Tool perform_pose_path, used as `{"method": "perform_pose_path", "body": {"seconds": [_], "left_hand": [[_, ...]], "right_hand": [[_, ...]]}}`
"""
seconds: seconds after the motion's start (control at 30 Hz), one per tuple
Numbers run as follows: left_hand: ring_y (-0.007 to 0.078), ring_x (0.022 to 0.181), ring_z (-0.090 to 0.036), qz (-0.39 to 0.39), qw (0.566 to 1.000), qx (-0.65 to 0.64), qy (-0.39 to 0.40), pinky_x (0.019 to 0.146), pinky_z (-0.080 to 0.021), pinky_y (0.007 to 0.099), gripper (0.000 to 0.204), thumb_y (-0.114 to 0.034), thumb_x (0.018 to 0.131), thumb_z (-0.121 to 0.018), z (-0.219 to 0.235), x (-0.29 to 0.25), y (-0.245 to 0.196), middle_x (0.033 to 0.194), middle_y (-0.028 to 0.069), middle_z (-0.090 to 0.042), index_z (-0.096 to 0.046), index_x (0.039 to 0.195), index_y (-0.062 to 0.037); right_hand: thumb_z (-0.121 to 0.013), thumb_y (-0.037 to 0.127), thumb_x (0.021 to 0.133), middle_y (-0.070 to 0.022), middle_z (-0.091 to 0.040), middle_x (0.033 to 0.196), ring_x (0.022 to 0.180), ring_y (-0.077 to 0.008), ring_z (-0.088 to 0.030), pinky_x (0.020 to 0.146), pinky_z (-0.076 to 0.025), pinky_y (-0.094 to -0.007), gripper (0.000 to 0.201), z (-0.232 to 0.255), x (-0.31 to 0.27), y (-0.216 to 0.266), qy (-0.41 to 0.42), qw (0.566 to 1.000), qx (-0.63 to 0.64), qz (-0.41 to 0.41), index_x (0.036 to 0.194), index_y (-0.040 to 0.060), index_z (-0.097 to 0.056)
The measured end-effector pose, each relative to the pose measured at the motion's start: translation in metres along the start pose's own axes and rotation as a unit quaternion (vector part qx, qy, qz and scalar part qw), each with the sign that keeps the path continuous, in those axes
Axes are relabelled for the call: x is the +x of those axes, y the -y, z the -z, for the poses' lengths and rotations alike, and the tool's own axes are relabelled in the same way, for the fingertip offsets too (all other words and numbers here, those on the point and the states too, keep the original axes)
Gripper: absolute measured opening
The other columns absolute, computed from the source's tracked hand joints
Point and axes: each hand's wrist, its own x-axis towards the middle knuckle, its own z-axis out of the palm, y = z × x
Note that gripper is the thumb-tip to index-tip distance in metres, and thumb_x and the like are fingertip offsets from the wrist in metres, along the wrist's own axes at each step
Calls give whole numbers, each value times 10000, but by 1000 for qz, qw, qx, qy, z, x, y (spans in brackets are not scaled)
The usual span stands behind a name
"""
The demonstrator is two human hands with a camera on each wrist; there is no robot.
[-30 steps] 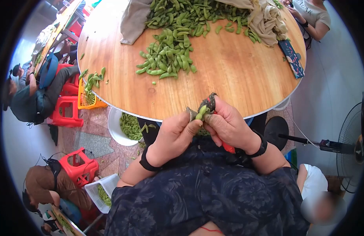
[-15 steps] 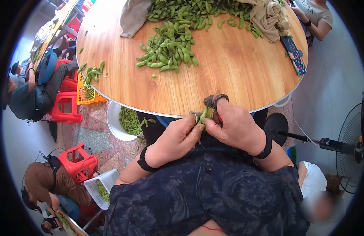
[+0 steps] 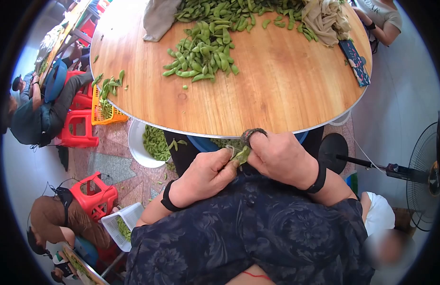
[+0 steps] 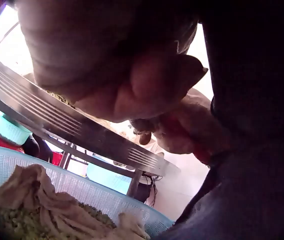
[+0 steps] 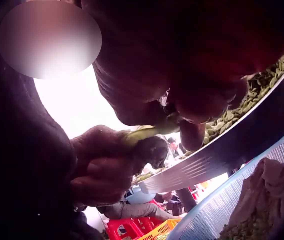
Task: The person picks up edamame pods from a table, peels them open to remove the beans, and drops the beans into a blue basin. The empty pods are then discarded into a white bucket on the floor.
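Note:
Both hands meet just in front of the table's near edge in the head view. My left hand [image 3: 205, 173] pinches a green soybean pod [image 3: 241, 156] between thumb and fingers. At the pod's other end, my right hand [image 3: 284, 159] pinches it with curled fingers; the right wrist view shows the pod [image 5: 144, 133] stretching between both hands. A dark, worn finger wrap [image 3: 252, 135] covers a digit of the right hand. Something red [image 4: 174, 129] shows at the right palm in the left wrist view, mostly hidden.
Piled pods [image 3: 201, 54] and beige cloth [image 3: 327, 23] lie on the round wooden table [image 3: 286, 85]. Below its edge is a light blue basket [image 4: 82, 187] holding shelled beans and cloth. A white bucket [image 3: 136, 152] of pods stands left, a fan [image 3: 426, 178] right.
Both hands have lowered slightly toward the body, and the right hand has rolled over so its back faces up more. The pod looks flatter and more split open. The red object has gone from the head view.

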Motion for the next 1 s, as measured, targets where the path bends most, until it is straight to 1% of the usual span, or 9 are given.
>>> {"method": "perform_pose_path", "body": {"seconds": [0.2,0.37,0.5,0.63,0.73,0.83,0.9,0.93,1.0], "left_hand": [[288,501,-506,-24,998,34,-45,501,-420,344,104,-57,859,-544,0,0,9,594,154,-485,-502,791,9],[294,596,-520,-78,991,-60,-94,557,-429,350,25,1,812,-494,-15,12,16,675,161,-492,-513,820,15],[307,637,-503,-102,990,-56,-83,590,-425,355,75,24,783,-459,-13,22,14,708,164,-480,-509,838,14],[322,662,-479,-114,988,-100,-20,604,-415,358,126,39,766,-426,-16,31,10,754,166,-469,-500,863,6],[317,653,-480,-84,985,-153,-2,599,-415,372,132,52,753,-412,-20,37,12,746,162,-458,-486,852,7],[292,683,-545,-99,991,-91,-11,645,-462,350,207,50,819,-417,-21,42,3,790,146,-539,-543,977,4],[258,757,-611,-76,990,-111,-39,731,-493,305,316,12,901,-441,-23,43,-3,942,144,-629,-529,1204,-10],[221,825,-632,-109,991,-84,-5,805,-490,275,397,-44,954,-463,-22,43,5,1108,152,-638,-444,1351,-31],[199,809,-623,-119,988,-102,1,791,-493,277,390,-46,955,-470,-26,44,9,1101,140,-641,-449,1345,-25]], "right_hand": [[-636,49,744,-147,-546,671,580,-314,-593,500,-486,-379,160,6,0,3,-26,999,25,-5,815,16,-497],[-635,44,750,-151,-550,686,582,-314,-591,506,-483,-371,167,4,2,3,-13,991,130,-36,856,7,-511],[-623,40,761,-155,-549,679,570,-317,-586,498,-472,-382,151,11,0,12,-8,996,82,19,848,7,-504],[-629,47,760,-148,-535,656,563,-316,-580,490,-468,-387,155,18,-4,13,-24,997,49,46,838,13,-500],[-615,39,763,-146,-541,661,577,-320,-584,488,-462,-379,143,25,-10,8,-50,996,76,-10,837,14,-495],[-557,25,808,-117,-540,677,542,-267,-555,496,-438,-325,92,42,-15,-4,-72,969,198,-128,889,16,-514],[-555,36,825,-103,-519,670,553,-217,-536,526,-435,-296,81,61,-16,-6,-54,899,347,-260,898,19,-525],[-555,36,825,-103,-519,670,553,-217,-536,526,-435,-296,81,67,-16,-7,-58,901,340,-262,898,19,-525],[-562,51,834,-105,-525,686,581,-198,-540,554,-435,-291,72,75,-11,-9,24,863,364,-348,891,21,-529]]}}
